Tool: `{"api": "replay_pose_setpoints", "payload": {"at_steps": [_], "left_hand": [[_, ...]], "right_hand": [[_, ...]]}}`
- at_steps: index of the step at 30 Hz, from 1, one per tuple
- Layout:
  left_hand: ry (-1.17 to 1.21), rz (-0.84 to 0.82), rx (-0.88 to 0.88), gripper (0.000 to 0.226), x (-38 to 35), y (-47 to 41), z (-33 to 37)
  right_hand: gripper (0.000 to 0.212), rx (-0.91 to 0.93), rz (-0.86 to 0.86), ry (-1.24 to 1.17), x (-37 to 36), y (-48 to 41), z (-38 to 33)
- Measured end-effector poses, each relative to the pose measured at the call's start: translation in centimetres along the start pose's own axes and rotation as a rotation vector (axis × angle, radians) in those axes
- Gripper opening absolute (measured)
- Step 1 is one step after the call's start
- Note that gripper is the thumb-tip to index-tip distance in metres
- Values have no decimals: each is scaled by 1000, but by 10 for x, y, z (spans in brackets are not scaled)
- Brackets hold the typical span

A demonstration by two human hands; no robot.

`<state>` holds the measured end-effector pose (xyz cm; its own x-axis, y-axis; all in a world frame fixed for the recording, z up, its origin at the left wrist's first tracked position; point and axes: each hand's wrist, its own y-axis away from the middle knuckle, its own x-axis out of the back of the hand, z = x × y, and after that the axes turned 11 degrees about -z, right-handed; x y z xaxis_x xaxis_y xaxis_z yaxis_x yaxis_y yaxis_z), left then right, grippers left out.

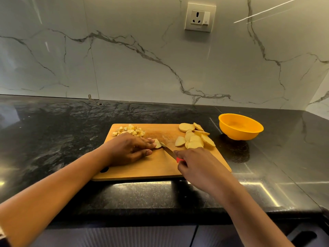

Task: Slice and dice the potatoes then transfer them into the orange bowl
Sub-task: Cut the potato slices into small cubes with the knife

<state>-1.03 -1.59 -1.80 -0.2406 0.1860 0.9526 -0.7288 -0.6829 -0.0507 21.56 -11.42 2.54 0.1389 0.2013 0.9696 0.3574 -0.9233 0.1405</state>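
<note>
A wooden cutting board (160,168) lies on the black counter. My left hand (130,148) presses down on a potato slice (157,143) near the board's middle, fingertips curled over it. My right hand (194,164) grips a red-handled knife (168,151), whose blade tip touches that slice. A pile of diced potato (130,131) sits at the board's far left corner. Several round potato slices (195,137) lie at the far right of the board. The orange bowl (240,126) stands to the right of the board, with nothing visible inside.
The black stone counter (53,132) runs left and right of the board. A marble wall with a power socket (200,17) stands behind it. The counter's front edge lies just below the board, with cabinet fronts underneath.
</note>
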Motion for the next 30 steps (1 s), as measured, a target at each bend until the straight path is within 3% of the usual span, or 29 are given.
{"api": "replay_pose_setpoints", "payload": {"at_steps": [2,8,21,23,27,30], "left_hand": [[-52,29,6,80,1,1,0],[-131,11,23,88,1,2,0],[-129,0,41,92,1,1,0],[-126,0,41,92,2,1,1],[-148,-11,37,93,3,2,4],[-177,-18,32,96,3,1,4]], "right_hand": [[34,-16,29,-18,-5,-10,-2],[34,-64,45,-115,-9,-34,-6],[36,-147,-58,-886,-11,-17,17],[37,-139,-30,-826,-11,-15,19],[38,-96,90,-388,-14,-17,11],[40,-80,101,-238,-15,-20,3]]}}
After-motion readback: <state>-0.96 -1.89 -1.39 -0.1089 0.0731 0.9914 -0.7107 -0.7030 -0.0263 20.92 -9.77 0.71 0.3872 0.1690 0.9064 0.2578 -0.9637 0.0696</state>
